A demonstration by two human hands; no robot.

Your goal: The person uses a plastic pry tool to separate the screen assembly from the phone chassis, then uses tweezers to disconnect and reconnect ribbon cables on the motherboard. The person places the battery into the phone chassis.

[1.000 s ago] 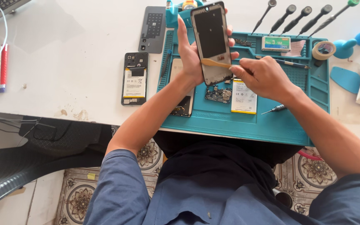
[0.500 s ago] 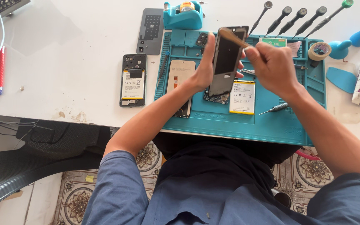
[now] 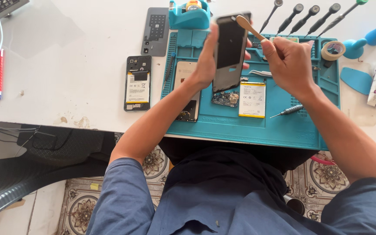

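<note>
Holding a phone frame (image 3: pixel 230 52) upright above the teal mat (image 3: pixel 283 126), long axis near vertical, top leaning away; left hand (image 3: pixel 205 65) fingers clamp its edge, right hand (image 3: pixel 286 63) fingers clench a wooden spudger (image 3: pixel 249 27) at its top corner.

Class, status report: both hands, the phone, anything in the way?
Left hand holds phone frame upright. Right hand grips spatula at its top edge. Battery, board on mat below.

On the mat (image 3: pixel 257 126) lay a battery (image 3: pixel 252 99), with a circuit board (image 3: pixel 225 98) touching at 9 o'clock and a screwdriver (image 3: pixel 287 111) at 3 o'clock. An opened phone (image 3: pixel 137 82) lay on the table (image 3: pixel 66 65), left of the mat.
</note>
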